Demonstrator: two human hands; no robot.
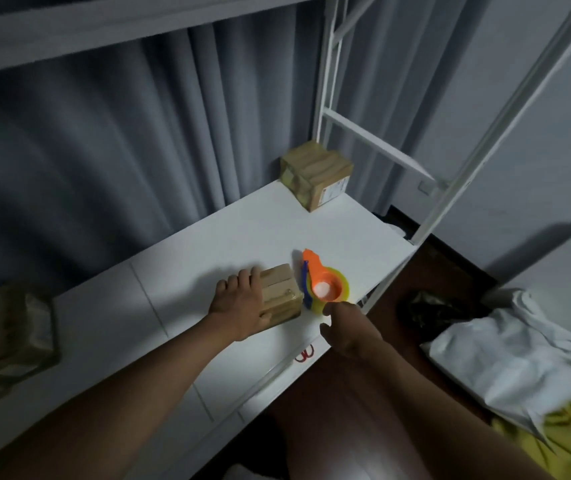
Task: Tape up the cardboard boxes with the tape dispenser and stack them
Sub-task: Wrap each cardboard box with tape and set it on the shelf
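While the person leans over the white desk (208, 244), a crumpled brown box (7, 334) sits far left of both hands, blurred and apparently dented, so it looks soft-walled. Further right, the left hand (242, 306) lies flat over the near cardboard box (282, 294), fingers (239, 280) spread wide and draped over its far-left edge, pressing rather than gripping. That box looks small, light and fairly stiff, its top already glossy with tape strips; I judge it would slide on the smooth desk unless pinned like this, and is best lifted by its two side walls. Touching its right side is the tape dispenser (325, 284), orange and yellow plastic with a blue blade guard, light and rigid, best taken round the roll body, away from the cutter. Just beside it on the near side hovers the right hand (346, 336), fingers loosely open, holding nothing. Beyond the fingers, well apart, another taped box (315, 174) stands at the desk's far corner by the white frame (447, 181). Red scissors (305, 355) lie at the desk edge beneath the right wrist.
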